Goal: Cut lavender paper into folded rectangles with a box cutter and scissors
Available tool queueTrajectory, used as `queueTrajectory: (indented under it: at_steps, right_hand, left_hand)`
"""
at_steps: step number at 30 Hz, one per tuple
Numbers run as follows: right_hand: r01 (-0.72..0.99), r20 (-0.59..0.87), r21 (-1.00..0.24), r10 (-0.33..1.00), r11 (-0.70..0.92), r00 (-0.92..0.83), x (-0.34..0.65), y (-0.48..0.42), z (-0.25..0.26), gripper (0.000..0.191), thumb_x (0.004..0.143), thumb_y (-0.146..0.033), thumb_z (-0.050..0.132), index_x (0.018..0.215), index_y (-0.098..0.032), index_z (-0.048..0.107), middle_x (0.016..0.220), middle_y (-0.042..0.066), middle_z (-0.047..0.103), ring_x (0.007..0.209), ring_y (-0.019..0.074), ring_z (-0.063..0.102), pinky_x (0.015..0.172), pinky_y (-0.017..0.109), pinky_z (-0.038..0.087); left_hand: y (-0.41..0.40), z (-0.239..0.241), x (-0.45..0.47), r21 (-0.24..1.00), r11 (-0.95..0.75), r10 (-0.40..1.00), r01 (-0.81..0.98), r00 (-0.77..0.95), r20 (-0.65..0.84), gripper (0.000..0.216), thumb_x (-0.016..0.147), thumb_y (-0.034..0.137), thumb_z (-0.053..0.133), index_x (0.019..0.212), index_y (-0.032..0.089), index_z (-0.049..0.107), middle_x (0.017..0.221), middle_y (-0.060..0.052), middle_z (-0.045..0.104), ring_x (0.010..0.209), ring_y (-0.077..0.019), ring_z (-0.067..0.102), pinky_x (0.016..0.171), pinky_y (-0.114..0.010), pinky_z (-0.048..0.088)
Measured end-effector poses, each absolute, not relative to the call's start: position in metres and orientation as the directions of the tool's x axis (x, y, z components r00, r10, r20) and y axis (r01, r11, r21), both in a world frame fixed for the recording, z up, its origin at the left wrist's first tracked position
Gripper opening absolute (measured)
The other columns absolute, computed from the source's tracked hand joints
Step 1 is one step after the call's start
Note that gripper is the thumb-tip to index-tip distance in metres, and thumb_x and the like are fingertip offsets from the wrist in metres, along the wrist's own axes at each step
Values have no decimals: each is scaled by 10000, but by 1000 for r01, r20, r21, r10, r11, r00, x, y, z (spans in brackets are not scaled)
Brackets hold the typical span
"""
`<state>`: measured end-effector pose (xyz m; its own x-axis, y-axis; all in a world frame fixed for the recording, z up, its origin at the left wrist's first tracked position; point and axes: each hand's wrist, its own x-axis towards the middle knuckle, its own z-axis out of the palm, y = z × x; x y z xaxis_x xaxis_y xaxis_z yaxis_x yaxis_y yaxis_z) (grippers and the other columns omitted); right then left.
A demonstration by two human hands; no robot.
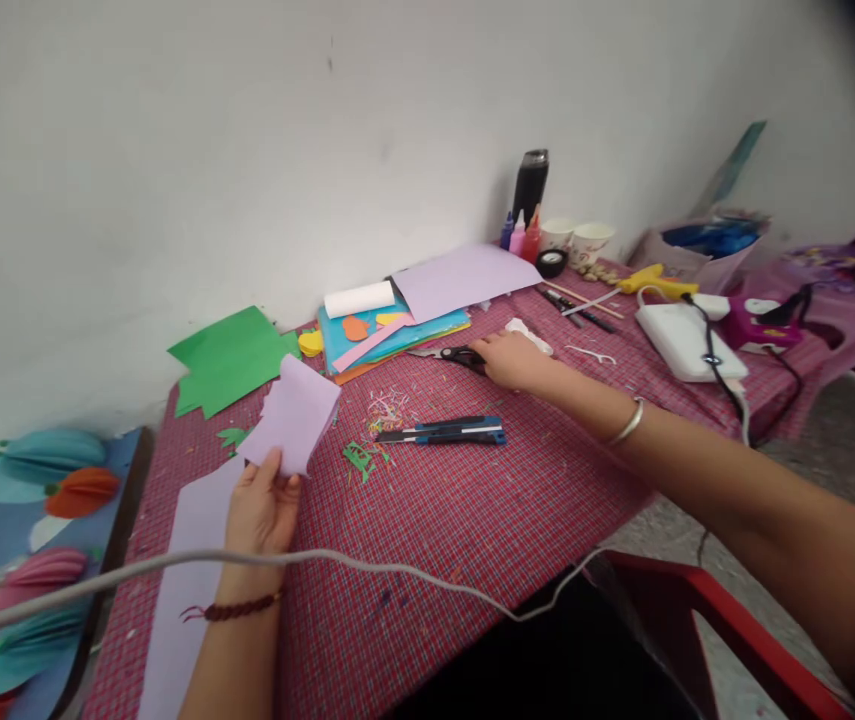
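My left hand (266,505) pinches a folded piece of lilac paper (296,415) by its lower edge, above the left part of the table. Under that wrist lies a long lilac paper strip (191,540). Stretched out to the far middle, my right hand (509,360) has its fingers closed at the black handles of a pair of scissors (461,356). Their blades point left and lie against the tabletop. A blue and black utility knife (446,431) rests nearer to me, beside small paper scraps (389,412) and green clippings (358,459).
Green paper (232,365), a coloured paper stack (427,335) and a lilac sheet (464,280) lie along the wall. Glue bottles (518,238), paper cups (590,243), a yellow glue gun (656,283) and a white box (686,340) stand right. A pale cable (397,567) crosses in front.
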<state>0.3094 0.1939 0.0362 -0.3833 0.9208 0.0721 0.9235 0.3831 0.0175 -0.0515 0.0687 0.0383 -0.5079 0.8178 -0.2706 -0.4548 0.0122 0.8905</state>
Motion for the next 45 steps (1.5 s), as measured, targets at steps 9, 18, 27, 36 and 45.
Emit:
queueTrajectory:
  at_steps: [9, 18, 27, 36, 45]
  right_hand:
    - [888, 151, 121, 876, 444, -459, 297, 195, 63, 404, 771, -252, 586, 1156, -130, 603, 1023, 169, 654, 948, 297, 573, 792, 378, 344]
    - [475, 162, -763, 841, 438, -516, 266, 136, 96, 530, 838, -321, 560, 1320, -156, 413, 801, 34, 608, 668, 153, 520, 579, 279, 361]
    - [-267, 62, -918, 558, -294, -827, 247, 52, 74, 643, 798, -462, 677, 1329, -232, 398, 972, 43, 550, 902, 159, 557, 824, 334, 445]
    - [-318, 20, -818, 528, -480, -849, 238, 55, 62, 648, 797, -418, 691, 1346, -229, 403, 964, 50, 574, 912, 184, 591, 934, 471, 426]
    - [-314, -27, -775, 524, -549, -851, 237, 62, 52, 510, 787, -499, 667, 1154, -160, 562, 940, 76, 597, 899, 200, 595, 955, 514, 409]
  left_hand:
    - [68, 43, -47, 775, 27, 837, -631, -410, -363, 144, 852, 20, 531, 809, 145, 588, 624, 56, 617, 428, -32, 548, 376, -93, 426]
    - [67, 47, -48, 700, 63, 837, -711, -345, -425, 158, 862, 12, 517, 781, 126, 590, 606, 8, 640, 424, -53, 579, 349, -86, 430]
    - [67, 40, -50, 687, 3, 836, -727, -374, -401, 160, 828, -1, 563, 753, 135, 600, 621, 22, 637, 422, -51, 575, 366, -105, 452]
    - [67, 41, -50, 705, -30, 818, -709, -423, -391, 167, 823, 5, 572, 732, 144, 571, 596, 51, 598, 416, -36, 549, 379, -103, 440]
    - [67, 35, -50, 767, -29, 852, -641, -418, -316, 130, 827, 20, 565, 792, 141, 601, 643, 38, 638, 424, -42, 553, 392, -120, 453]
